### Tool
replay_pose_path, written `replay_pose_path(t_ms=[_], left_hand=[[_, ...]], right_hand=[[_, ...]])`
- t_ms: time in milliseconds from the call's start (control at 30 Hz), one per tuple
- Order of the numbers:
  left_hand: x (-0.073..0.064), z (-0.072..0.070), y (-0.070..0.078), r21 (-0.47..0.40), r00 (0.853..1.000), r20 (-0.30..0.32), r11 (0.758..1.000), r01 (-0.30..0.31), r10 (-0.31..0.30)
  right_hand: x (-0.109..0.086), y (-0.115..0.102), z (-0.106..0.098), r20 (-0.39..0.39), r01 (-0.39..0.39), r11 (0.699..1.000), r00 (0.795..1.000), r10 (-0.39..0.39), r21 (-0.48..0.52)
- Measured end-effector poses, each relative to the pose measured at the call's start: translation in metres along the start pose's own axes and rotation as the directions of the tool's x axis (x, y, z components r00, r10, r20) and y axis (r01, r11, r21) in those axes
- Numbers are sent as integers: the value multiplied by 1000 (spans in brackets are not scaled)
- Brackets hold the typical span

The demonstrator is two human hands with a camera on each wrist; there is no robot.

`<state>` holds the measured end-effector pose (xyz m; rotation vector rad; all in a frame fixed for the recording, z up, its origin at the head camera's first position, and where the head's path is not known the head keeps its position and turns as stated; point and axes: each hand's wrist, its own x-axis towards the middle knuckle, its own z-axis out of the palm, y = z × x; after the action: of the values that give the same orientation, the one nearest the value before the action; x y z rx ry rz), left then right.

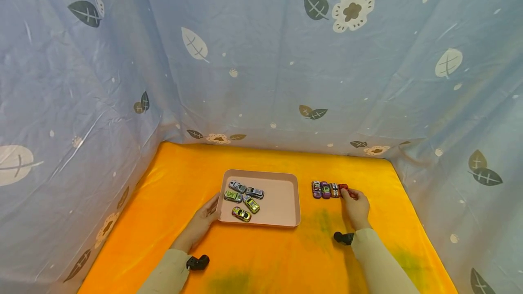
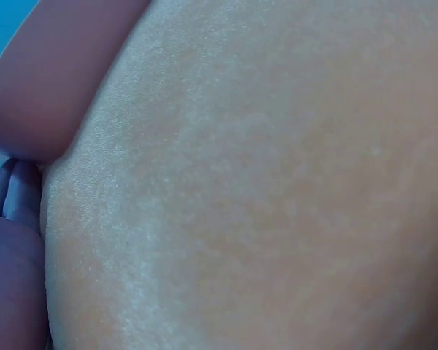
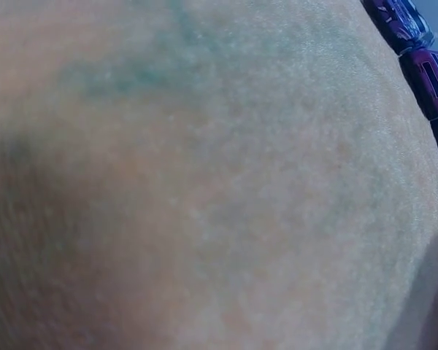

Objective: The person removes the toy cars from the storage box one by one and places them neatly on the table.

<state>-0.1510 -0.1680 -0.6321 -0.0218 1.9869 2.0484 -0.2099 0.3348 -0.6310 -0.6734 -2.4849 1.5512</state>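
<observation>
A shallow pink tray [image 1: 279,203] lies in the middle of the head view, with several toy cars in its left half, among them a yellow-green toy car [image 1: 241,214] and a silver toy car [image 1: 255,193]. My left hand [image 1: 201,222] holds the tray's left side near its front corner. On the right, my right hand [image 1: 357,207] pinches a red toy car [image 1: 343,187], partly covered by the fingers. It is at the right end of a row with a white-and-orange toy car [image 1: 334,190], a purple toy car [image 1: 325,190] and a dark patterned toy car [image 1: 316,189].
A yellow-orange cloth [image 1: 269,262] with greenish patches covers the table. Pale blue curtains [image 1: 253,94] printed with leaves and flowers enclose it at the back and both sides. Skin fills most of both wrist views.
</observation>
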Motion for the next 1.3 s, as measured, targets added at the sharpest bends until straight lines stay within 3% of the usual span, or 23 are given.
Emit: replay_pose_path(t_ms=[667,1300], left_hand=[[1,-1,-1,-25,1000,2,1000,6,-6],[0,-2,0,38,1000,13,999,-10,9]], right_hand=[[0,-2,1,8,-8,1000,1000,8,12],[-6,-8,-1,17,-25,1000,1000,24,19]])
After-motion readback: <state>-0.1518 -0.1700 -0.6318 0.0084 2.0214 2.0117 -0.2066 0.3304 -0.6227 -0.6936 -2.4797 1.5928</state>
